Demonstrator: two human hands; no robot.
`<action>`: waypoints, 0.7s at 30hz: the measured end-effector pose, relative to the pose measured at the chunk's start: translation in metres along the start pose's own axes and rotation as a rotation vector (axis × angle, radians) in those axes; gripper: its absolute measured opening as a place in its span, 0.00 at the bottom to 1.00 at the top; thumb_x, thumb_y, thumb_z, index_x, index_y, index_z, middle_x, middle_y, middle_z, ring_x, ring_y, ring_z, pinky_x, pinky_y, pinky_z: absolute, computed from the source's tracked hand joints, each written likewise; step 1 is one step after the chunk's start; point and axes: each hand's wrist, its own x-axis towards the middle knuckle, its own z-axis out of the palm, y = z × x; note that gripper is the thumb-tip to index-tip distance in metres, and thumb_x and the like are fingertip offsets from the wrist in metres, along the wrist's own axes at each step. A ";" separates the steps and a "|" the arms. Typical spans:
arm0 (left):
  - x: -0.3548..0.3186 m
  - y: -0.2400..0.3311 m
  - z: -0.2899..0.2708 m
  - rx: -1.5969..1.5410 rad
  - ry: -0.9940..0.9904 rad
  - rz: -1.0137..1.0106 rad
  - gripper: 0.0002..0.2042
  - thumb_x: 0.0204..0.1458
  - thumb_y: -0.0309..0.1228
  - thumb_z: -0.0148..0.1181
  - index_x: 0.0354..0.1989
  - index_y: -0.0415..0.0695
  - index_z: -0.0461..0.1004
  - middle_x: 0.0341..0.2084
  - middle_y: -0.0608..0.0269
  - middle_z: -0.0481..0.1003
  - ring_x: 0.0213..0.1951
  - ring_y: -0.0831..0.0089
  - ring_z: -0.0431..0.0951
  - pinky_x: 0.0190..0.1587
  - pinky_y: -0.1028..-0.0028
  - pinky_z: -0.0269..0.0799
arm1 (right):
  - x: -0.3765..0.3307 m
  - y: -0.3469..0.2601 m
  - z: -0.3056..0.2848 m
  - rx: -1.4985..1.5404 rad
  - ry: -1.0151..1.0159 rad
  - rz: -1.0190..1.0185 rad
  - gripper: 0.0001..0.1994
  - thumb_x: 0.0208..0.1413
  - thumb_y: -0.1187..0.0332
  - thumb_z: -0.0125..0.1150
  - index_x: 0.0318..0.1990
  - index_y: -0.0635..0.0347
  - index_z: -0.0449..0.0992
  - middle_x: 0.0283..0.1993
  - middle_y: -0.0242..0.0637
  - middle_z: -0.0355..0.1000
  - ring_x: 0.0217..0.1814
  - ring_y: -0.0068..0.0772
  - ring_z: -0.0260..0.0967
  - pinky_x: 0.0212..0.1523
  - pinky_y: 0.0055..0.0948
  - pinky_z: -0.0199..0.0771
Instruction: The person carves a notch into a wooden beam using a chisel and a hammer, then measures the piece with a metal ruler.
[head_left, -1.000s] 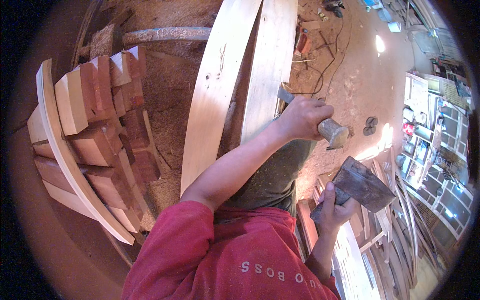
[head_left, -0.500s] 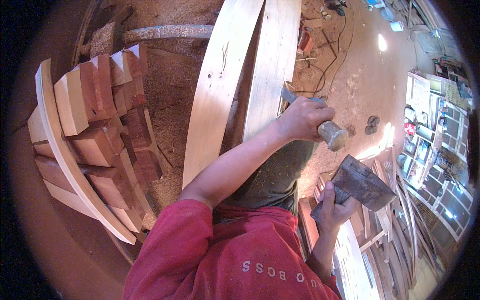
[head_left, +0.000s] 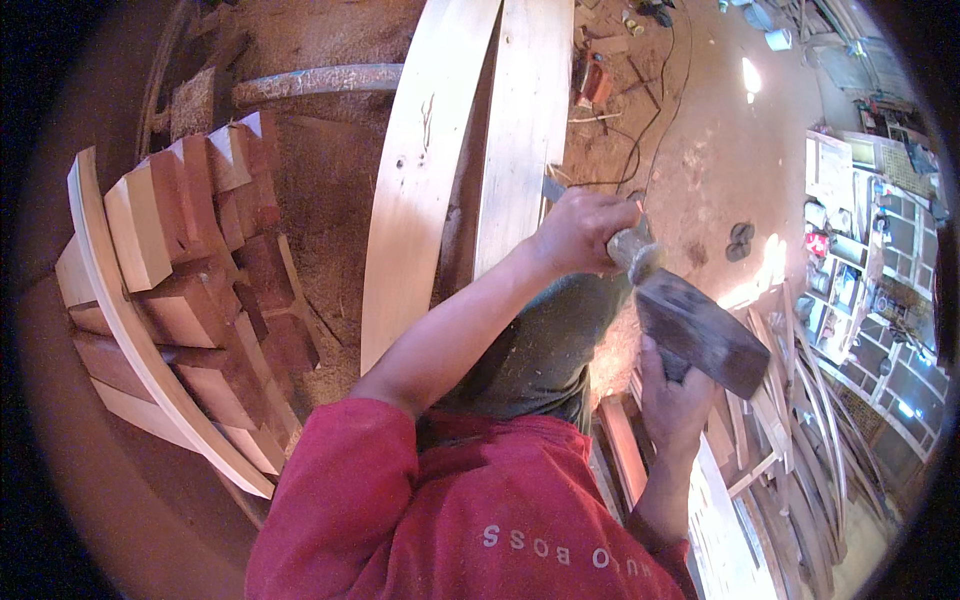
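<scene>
My left hand [head_left: 585,230] is closed around a chisel, its handle end [head_left: 634,252] pointing right. The chisel's blade [head_left: 553,188] meets the right edge of a pale plank [head_left: 522,130], by a notch there. In my right hand [head_left: 676,400] is a wooden mallet [head_left: 705,332], gripped by its short handle. One end of the mallet's dark block head is at the butt of the chisel handle, apparently touching it. A second pale plank [head_left: 425,170] with dark knots lies to the left of the first, a dark gap between them.
At the left stand stacked reddish and pale wood blocks [head_left: 200,300] with a curved pale strip [head_left: 125,330] along them. Long wood strips [head_left: 800,450] lie at the lower right. A dark cable [head_left: 665,80] runs over the floor, near a pair of dark sandals [head_left: 740,242].
The mallet in my right hand has swung up and left, from apart to against the chisel's end. The view has shifted slightly. Both hands keep their holds.
</scene>
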 end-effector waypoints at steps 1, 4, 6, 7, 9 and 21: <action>0.000 0.000 -0.001 0.013 -0.004 -0.005 0.17 0.29 0.32 0.75 0.28 0.48 0.73 0.23 0.60 0.74 0.26 0.55 0.78 0.27 0.61 0.71 | 0.000 0.012 0.005 0.045 0.033 -0.086 0.17 0.57 0.68 0.67 0.50 0.68 0.74 0.46 0.44 0.76 0.47 0.40 0.72 0.52 0.36 0.71; 0.000 -0.001 0.003 -0.031 -0.025 -0.001 0.16 0.30 0.32 0.75 0.27 0.48 0.73 0.23 0.60 0.74 0.26 0.55 0.78 0.27 0.61 0.71 | -0.017 0.041 0.018 0.565 0.129 -0.198 0.16 0.57 0.69 0.66 0.50 0.67 0.74 0.45 0.44 0.76 0.46 0.44 0.73 0.51 0.37 0.72; 0.005 0.000 0.000 -0.016 -0.030 0.004 0.16 0.30 0.31 0.73 0.28 0.47 0.72 0.22 0.59 0.74 0.26 0.55 0.78 0.27 0.61 0.72 | 0.004 0.028 0.021 0.177 0.055 -0.214 0.15 0.56 0.69 0.66 0.48 0.66 0.75 0.44 0.46 0.76 0.46 0.48 0.73 0.49 0.40 0.73; 0.010 0.000 -0.002 -0.003 -0.026 0.010 0.16 0.29 0.30 0.72 0.28 0.47 0.71 0.22 0.59 0.73 0.26 0.54 0.78 0.27 0.60 0.72 | 0.011 0.023 0.019 0.036 0.011 -0.204 0.15 0.55 0.69 0.66 0.48 0.65 0.76 0.43 0.47 0.76 0.45 0.50 0.73 0.48 0.42 0.73; 0.009 -0.003 -0.007 -0.036 -0.036 -0.035 0.16 0.30 0.30 0.72 0.28 0.46 0.71 0.22 0.57 0.74 0.27 0.53 0.78 0.28 0.61 0.73 | 0.021 0.015 0.010 -0.074 -0.054 -0.119 0.17 0.56 0.67 0.67 0.50 0.65 0.75 0.44 0.42 0.77 0.47 0.44 0.74 0.49 0.41 0.73; 0.019 0.015 0.013 0.155 -0.011 0.123 0.16 0.30 0.37 0.71 0.26 0.49 0.69 0.18 0.63 0.71 0.23 0.60 0.78 0.25 0.59 0.71 | -0.009 0.020 0.014 0.612 0.243 0.100 0.07 0.62 0.73 0.61 0.36 0.63 0.68 0.23 0.33 0.69 0.19 0.19 0.64 0.22 0.21 0.65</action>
